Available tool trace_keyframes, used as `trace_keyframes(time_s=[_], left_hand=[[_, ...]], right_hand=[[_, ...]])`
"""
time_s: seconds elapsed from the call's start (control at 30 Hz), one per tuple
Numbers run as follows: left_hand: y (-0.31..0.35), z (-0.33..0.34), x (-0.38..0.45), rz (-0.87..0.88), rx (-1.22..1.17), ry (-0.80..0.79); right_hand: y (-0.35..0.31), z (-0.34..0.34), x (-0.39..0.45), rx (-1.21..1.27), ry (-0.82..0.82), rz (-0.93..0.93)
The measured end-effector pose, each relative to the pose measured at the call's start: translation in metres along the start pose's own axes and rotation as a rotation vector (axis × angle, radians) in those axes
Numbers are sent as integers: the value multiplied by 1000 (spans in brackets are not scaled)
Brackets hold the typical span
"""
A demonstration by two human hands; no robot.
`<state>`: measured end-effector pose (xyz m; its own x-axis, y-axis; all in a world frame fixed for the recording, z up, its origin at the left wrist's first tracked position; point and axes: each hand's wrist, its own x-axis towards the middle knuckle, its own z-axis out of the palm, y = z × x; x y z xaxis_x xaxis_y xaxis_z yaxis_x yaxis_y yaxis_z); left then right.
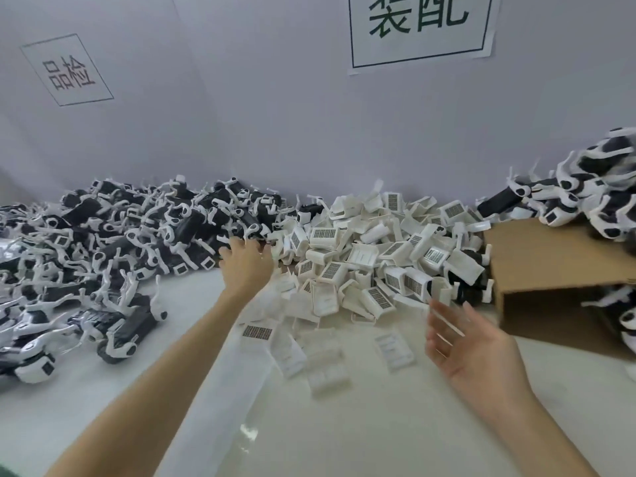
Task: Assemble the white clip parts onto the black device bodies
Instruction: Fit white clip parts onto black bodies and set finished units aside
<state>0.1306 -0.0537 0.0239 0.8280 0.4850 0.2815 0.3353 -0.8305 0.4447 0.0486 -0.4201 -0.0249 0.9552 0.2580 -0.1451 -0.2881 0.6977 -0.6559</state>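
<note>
A big heap of black device bodies with white arms [113, 235] covers the left of the white table. A heap of white clip parts with dark grids [378, 256] fills the middle. My left hand [246, 266] reaches far forward to the seam between the two heaps, fingers spread and touching the edge of the pile; I cannot tell if it holds anything. My right hand [471, 346] hovers palm-inward near the front of the white clips, fingers straight and empty, slightly blurred.
A brown cardboard box [550, 270] lies on its side at the right, with more black-and-white parts [602, 197] piled on and behind it. A few loose white clips [327, 366] lie on the table [378, 425] in front. A grey wall with paper signs [420, 25] stands behind.
</note>
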Motion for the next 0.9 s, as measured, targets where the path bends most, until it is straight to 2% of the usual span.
trace_keyframes(time_s=[0.13, 0.17, 0.3, 0.4, 0.5, 0.6, 0.8, 0.9], left_hand=[[-43, -12, 52, 90, 438, -229], [-48, -12, 63, 111, 484, -262], [-56, -6, 97, 84, 485, -356], [-60, 2, 112, 9, 437, -330], [-62, 13, 116, 51, 365, -313], [-55, 25, 112, 123, 237, -211], [-31, 16, 72, 275, -219, 125], [-14, -9, 35, 305, -479, 174]], right_hand=[[3, -5, 3, 3, -44, 6], [3, -6, 5, 6, -60, 10], [6, -9, 11, -3, -92, 27], [6, -10, 14, -12, -99, 41], [5, -9, 15, 2, -87, 56], [3, -9, 16, 2, -88, 53], [2, -9, 13, -7, -107, 37], [3, -7, 10, -16, -98, 32]])
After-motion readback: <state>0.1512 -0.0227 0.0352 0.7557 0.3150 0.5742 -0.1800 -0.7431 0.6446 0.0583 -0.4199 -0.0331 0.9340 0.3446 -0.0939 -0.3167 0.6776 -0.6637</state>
